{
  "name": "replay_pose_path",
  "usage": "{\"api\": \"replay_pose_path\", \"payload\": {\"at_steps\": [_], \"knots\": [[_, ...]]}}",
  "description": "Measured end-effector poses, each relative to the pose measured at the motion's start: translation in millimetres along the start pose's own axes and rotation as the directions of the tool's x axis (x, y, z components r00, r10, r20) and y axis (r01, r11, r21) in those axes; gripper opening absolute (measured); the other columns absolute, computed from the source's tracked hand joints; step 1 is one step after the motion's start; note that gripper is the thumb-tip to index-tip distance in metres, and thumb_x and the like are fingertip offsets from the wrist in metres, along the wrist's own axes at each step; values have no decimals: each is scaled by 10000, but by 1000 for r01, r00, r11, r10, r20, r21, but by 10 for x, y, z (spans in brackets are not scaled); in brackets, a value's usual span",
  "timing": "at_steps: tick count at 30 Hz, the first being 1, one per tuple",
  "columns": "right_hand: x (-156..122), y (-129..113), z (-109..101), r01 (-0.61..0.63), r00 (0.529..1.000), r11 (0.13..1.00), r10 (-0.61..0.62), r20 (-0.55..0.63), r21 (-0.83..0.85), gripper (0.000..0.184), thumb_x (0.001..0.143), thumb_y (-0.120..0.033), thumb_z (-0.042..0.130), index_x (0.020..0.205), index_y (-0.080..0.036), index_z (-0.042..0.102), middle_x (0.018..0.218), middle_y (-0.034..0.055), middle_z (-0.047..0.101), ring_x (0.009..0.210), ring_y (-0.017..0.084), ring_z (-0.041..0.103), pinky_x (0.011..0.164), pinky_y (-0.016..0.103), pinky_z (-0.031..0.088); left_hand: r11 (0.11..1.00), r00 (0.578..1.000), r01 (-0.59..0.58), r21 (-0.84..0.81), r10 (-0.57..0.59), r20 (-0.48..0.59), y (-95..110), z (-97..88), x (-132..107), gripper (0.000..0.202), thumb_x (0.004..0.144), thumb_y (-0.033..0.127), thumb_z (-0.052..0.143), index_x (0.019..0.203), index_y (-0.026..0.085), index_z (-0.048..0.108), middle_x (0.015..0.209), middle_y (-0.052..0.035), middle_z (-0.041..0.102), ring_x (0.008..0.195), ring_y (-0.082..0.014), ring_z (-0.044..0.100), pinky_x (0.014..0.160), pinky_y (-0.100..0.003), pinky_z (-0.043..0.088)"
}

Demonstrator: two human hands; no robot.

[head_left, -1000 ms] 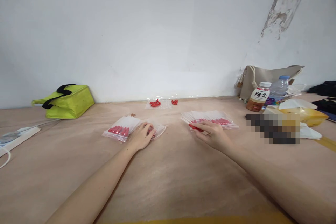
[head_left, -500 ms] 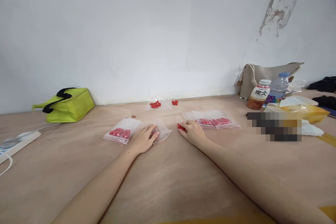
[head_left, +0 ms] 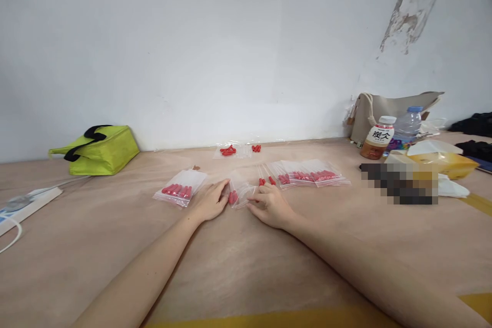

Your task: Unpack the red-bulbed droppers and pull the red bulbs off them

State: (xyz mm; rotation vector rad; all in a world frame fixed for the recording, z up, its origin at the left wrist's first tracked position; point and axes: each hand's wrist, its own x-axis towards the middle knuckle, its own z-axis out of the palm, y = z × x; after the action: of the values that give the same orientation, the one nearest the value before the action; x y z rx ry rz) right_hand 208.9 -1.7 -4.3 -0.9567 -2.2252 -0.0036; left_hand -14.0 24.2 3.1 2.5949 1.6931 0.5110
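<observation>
A clear zip bag (head_left: 241,189) with red-ended pieces (head_left: 232,197) inside lies between my hands. My left hand (head_left: 210,202) rests at its left edge, thumb and fingers apart. My right hand (head_left: 272,207) has thumb and forefinger closed on the bag's right edge. Just beyond the right hand lie a few thin clear sticks with red ends (head_left: 266,181). Left of my left hand is a filled zip bag (head_left: 180,188) with several red pieces. Overlapping filled zip bags (head_left: 313,174) lie to the right.
Near the wall, a clear plastic sheet or bag (head_left: 243,151) holds red pieces in two groups. A lime-green bag (head_left: 103,151) and a power strip (head_left: 31,207) sit left. At right stand a brown drink bottle (head_left: 378,138), a water bottle (head_left: 409,124), a beige bag (head_left: 363,115) and a yellow tissue pack (head_left: 446,161).
My right hand has moved left and nearer, from the red-ended sticks to the bag's right edge. More red ends now show uncovered beyond it. The left hand has stayed nearly in place.
</observation>
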Motion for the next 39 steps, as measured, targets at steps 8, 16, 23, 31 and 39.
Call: {"api": "replay_pose_path", "payload": {"at_steps": [8,16,23,31,39], "knots": [[221,-158,181,-138,987,990,135,89,28,142,763,-280,535,819,-229,656,766,14,628,780,145,531,703,246,382,1000,998,6,20,-7,56,40,-66,-39,556,819,435,408,1334,272,276,1264,-42,477,1106,-260,450,893,-370,347],[278,-173,181,-93,987,990,106,124,-104,195,770,-373,541,876,-244,642,908,35,630,851,157,547,743,272,349,998,997,1,55,-5,73,46,-77,-44,636,782,355,453,1362,288,199,1279,-37,462,1125,-271,434,898,-379,351],[275,-185,242,-46,995,979,63,82,-197,167,774,-247,481,835,-225,635,821,27,660,831,186,552,746,315,314,999,997,4,41,-8,78,22,-46,-26,519,851,363,337,1350,265,231,1320,-35,411,1142,-249,420,945,-379,313],[79,-160,179,-47,998,997,50,-41,68,233,732,-186,472,906,-169,626,831,61,609,707,128,548,670,238,409,999,999,11,34,-13,52,-19,-8,-16,462,874,457,279,1308,301,310,1292,-40,402,1141,-226,419,944,-352,323],[54,-89,285,-33,994,922,72,-87,387,162,644,-136,574,781,-177,650,890,54,571,626,89,547,618,222,481,994,989,11,112,-27,142,22,-36,-34,518,844,588,213,1322,394,270,1356,-18,318,1211,-260,331,974,-414,275]]}}
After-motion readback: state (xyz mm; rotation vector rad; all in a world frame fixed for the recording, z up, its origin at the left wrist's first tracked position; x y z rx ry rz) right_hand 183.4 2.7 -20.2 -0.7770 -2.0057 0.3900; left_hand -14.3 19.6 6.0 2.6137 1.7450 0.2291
